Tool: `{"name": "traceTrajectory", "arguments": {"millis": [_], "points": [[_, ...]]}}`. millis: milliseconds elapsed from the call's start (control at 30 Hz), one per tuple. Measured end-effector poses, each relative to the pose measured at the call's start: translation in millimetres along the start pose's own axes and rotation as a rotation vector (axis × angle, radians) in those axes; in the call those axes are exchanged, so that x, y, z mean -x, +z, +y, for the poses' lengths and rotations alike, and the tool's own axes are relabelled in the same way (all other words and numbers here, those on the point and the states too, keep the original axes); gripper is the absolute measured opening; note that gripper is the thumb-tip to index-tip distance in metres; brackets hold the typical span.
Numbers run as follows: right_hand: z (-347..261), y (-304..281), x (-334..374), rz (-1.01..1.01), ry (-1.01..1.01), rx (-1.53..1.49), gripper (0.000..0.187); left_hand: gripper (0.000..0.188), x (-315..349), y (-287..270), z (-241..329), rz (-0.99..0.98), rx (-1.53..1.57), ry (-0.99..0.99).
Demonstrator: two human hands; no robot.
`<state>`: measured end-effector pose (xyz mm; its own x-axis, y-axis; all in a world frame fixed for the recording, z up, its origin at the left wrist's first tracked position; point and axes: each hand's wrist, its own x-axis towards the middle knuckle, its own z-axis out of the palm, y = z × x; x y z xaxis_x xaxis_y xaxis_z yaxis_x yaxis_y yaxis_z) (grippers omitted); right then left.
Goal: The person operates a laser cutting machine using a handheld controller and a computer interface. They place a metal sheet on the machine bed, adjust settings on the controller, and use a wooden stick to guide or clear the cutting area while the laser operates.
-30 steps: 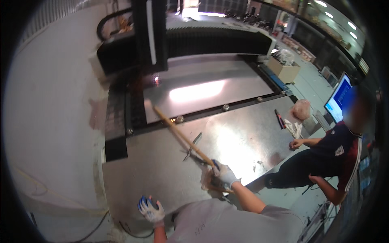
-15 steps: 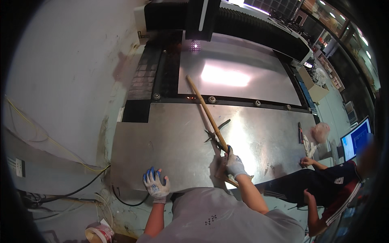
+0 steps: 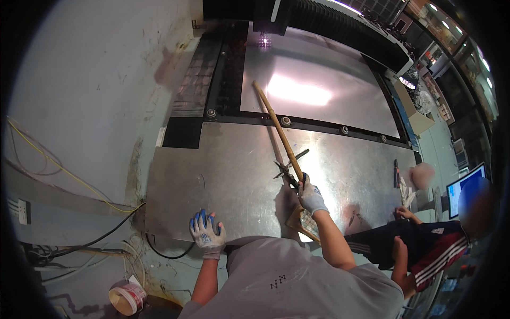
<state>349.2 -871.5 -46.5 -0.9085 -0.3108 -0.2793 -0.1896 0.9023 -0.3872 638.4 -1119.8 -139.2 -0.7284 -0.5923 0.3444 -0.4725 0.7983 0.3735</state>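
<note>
A long bamboo stick point(image 3: 279, 127) runs from my right hand up across the table, its far tip over the bright metal sheet point(image 3: 364, 90). My right hand point(image 3: 312, 196), in a white and blue glove, is wrapped round its near end. Under the stick, close to that hand, lie dark pliers point(image 3: 289, 171) with spread handles. A wooden-edged piece point(image 3: 305, 220) shows beside my right wrist; its kind is unclear. At the near edge of the metal table point(image 3: 175, 183), my gloved left hand point(image 3: 207, 234) rests with fingers spread, holding nothing.
A cutting machine's dark gantry point(image 3: 340, 37) spans the back, with a purple glow at its head. Red-handled pliers point(image 3: 396, 173) and white gloves point(image 3: 406, 194) lie at the right by a co-worker point(image 3: 419, 244). A monitor point(image 3: 462, 186) stands beyond; a bucket point(image 3: 127, 299) sits lower left.
The whole view has shifted slightly, with the machine now higher in the picture. More of the wooden-edged piece shows beside my right wrist. Both hands keep about the same places.
</note>
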Motion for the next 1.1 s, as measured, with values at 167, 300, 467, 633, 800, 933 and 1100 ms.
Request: {"name": "traceTrajectory", "arguments": {"millis": [167, 300, 467, 633, 800, 933, 1100], "points": [[-12.6, 1.3, 6.5, -0.022, 0.033, -0.021, 0.055, 0.043, 0.8, 0.7, -1.3, 0.007, -0.005, 0.004], [-17.4, -12.5, 18.5, -0.247, 0.136, -0.653, 0.067, 0.044, 0.4, 0.2, -0.7, 0.014, 0.002, 0.009], [-10.2, -35.1, 23.4, -0.502, -0.139, -1.422, 0.077, 0.044, 0.2, -2.1, 1.6, 0.012, 0.010, 0.006], [-14.5, -41.1, 28.9, -0.373, -0.434, -1.669, 0.090, 0.046, 1.1, -3.7, 3.3, -0.008, 0.008, -0.003], [-32.8, -63.2, 36.9, 0.362, -0.517, -0.733, 0.065, 0.046, 0.2, -1.4, 2.9, 0.005, -0.007, 0.006], [-49.0, -82.6, 48.1, 0.772, -0.617, -0.432, 0.043, 0.046, 0.3, 0.5, 1.4, -0.001, -0.003, -0.006], [-59.5, -87.5, 48.3, 0.653, -0.727, -0.708, 0.035, 0.046, 0.8, 1.4, 0.9, 0.004, -0.007, 0.005]]}}
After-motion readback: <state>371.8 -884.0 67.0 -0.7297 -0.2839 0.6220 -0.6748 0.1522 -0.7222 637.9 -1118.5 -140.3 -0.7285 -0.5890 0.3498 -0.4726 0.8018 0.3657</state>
